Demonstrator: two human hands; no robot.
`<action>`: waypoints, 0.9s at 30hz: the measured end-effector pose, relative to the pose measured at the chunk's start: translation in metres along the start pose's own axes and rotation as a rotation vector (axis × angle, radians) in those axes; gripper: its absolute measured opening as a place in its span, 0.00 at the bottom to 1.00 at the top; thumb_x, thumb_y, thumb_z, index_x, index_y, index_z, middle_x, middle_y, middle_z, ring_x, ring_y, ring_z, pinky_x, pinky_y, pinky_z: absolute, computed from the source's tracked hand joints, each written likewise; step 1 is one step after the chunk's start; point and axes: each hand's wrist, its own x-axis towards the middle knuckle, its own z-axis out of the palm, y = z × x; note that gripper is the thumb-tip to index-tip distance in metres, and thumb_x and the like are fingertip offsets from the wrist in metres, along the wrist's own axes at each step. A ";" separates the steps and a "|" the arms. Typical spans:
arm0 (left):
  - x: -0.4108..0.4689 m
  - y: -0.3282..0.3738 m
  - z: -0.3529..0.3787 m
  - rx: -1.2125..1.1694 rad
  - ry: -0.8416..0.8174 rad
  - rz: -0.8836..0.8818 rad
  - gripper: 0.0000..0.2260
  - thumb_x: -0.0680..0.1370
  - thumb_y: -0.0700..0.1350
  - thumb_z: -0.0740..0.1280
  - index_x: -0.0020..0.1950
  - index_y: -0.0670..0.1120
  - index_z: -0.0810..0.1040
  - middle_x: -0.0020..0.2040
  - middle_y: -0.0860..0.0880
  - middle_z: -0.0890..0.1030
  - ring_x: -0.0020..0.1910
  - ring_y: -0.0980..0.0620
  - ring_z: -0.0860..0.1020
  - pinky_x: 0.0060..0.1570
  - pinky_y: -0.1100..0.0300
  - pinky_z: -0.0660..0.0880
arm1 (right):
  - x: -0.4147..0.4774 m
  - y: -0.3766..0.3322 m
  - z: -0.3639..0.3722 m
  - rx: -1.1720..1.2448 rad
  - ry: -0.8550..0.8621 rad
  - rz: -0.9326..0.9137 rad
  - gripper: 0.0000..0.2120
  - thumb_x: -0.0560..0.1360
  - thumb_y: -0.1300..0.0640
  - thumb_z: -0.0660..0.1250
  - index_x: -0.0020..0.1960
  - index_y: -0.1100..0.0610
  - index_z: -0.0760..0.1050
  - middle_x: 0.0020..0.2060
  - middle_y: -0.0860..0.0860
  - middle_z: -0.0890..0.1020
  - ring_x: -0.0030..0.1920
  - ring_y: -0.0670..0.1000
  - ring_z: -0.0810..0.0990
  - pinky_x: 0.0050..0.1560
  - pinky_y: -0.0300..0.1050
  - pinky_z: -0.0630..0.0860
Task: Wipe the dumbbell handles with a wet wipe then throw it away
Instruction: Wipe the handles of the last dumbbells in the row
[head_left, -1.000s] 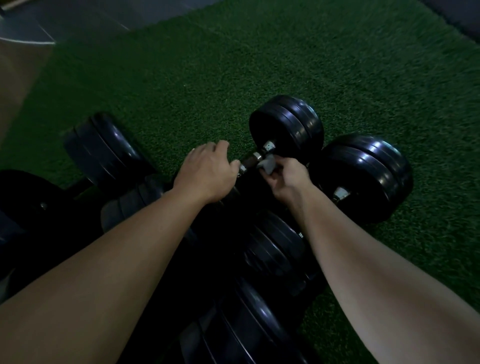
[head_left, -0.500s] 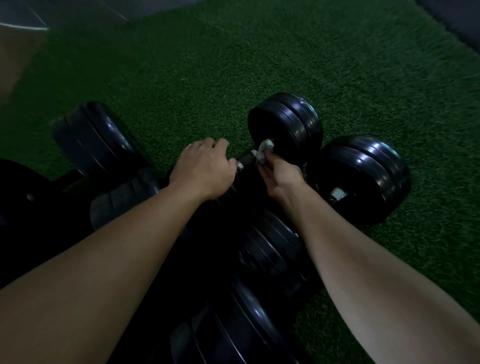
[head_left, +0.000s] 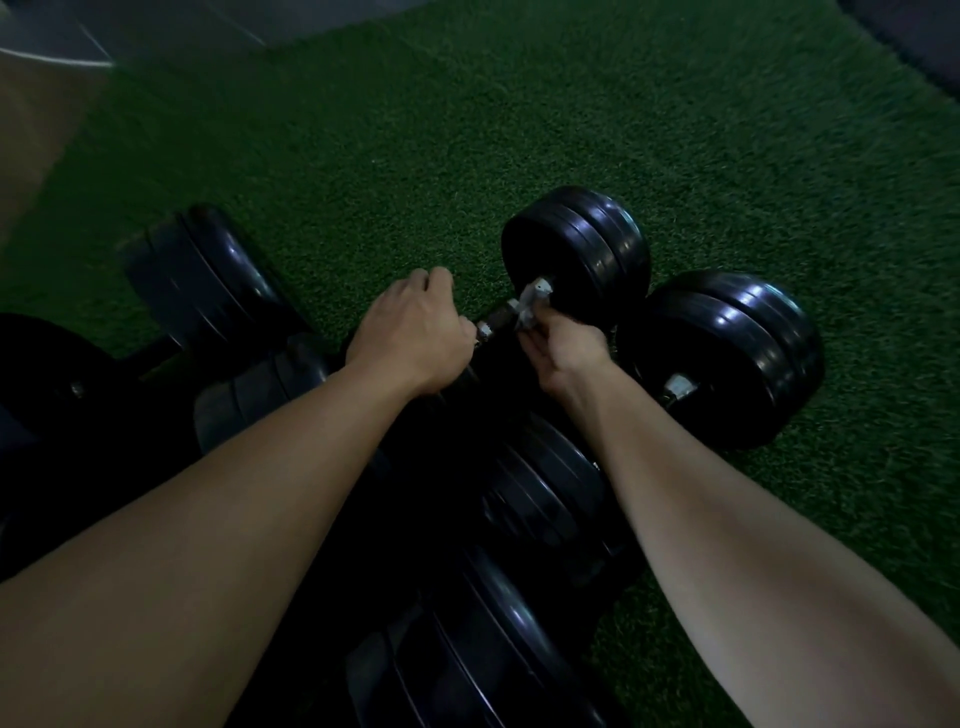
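The wet wipe (head_left: 531, 305) is near the middle, wrapped on the handle (head_left: 501, 318) of a dumbbell (head_left: 582, 249). That dumbbell's round black end sits at 1 o'clock. The right grip (head_left: 569, 351) is clamped on the wet wipe and presses it on the bar, right beside the round end. The left grip (head_left: 410, 332) is curled tight around the other end of the handle. A second dumbbell (head_left: 727, 358) lies at 3 o'clock on the green mat (head_left: 415, 156). More dark weights (head_left: 208, 275) sit at 9 and 6 o'clock.
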 end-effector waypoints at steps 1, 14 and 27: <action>0.001 0.000 0.000 -0.003 0.000 -0.001 0.21 0.80 0.49 0.58 0.70 0.42 0.67 0.67 0.40 0.72 0.66 0.40 0.70 0.64 0.47 0.66 | -0.002 0.002 -0.001 -0.052 -0.021 0.017 0.09 0.80 0.63 0.65 0.42 0.57 0.78 0.26 0.46 0.82 0.32 0.43 0.81 0.35 0.35 0.80; -0.004 -0.011 -0.028 -0.165 -0.178 0.004 0.38 0.72 0.63 0.71 0.75 0.45 0.63 0.74 0.43 0.66 0.70 0.44 0.69 0.66 0.54 0.67 | -0.016 0.007 0.000 -0.115 -0.106 0.079 0.06 0.79 0.68 0.63 0.48 0.62 0.78 0.27 0.48 0.83 0.29 0.42 0.82 0.32 0.35 0.80; 0.002 -0.034 -0.043 -0.035 -0.386 0.017 0.58 0.60 0.68 0.76 0.80 0.44 0.54 0.77 0.45 0.64 0.75 0.46 0.64 0.71 0.56 0.63 | -0.013 0.014 -0.008 -0.272 -0.179 0.107 0.06 0.79 0.64 0.65 0.45 0.58 0.78 0.33 0.47 0.85 0.38 0.44 0.83 0.50 0.39 0.79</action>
